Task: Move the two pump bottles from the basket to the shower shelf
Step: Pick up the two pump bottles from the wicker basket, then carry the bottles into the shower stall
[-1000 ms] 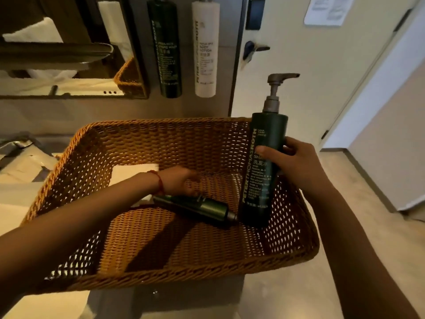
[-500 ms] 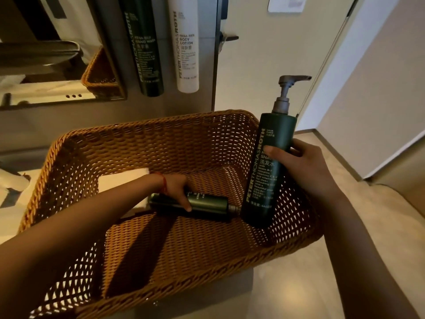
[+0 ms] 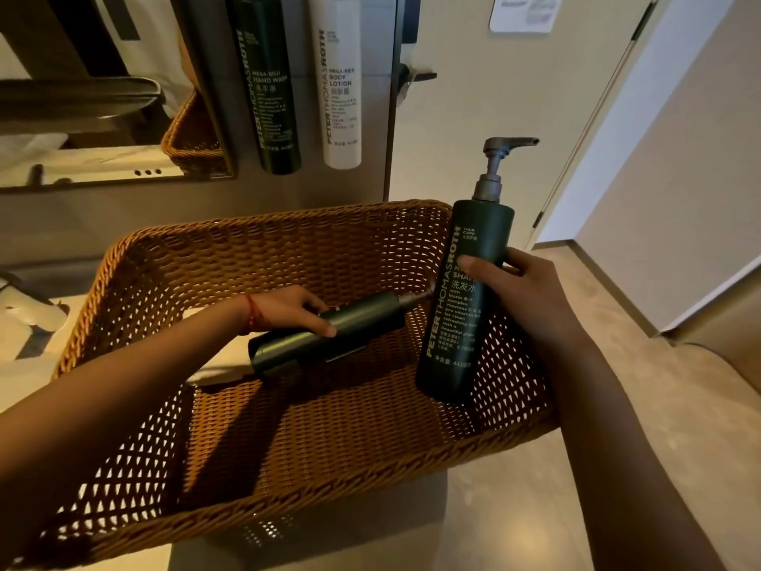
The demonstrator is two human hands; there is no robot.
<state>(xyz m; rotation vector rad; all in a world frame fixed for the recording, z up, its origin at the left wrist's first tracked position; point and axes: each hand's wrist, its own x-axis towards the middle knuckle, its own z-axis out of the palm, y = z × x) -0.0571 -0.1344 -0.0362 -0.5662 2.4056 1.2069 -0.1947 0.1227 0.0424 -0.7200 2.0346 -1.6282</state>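
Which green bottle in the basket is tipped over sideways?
The green bottle in the left hand: that sideways bottle points its pump right. The shampoo bottle in the right hand stands upright.

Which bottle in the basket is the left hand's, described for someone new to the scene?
Find the wicker basket. Two dark green pump bottles are inside; the left hand has the lying bottle, tilted, pump toward the right. The shampoo bottle in the right hand stands upright.
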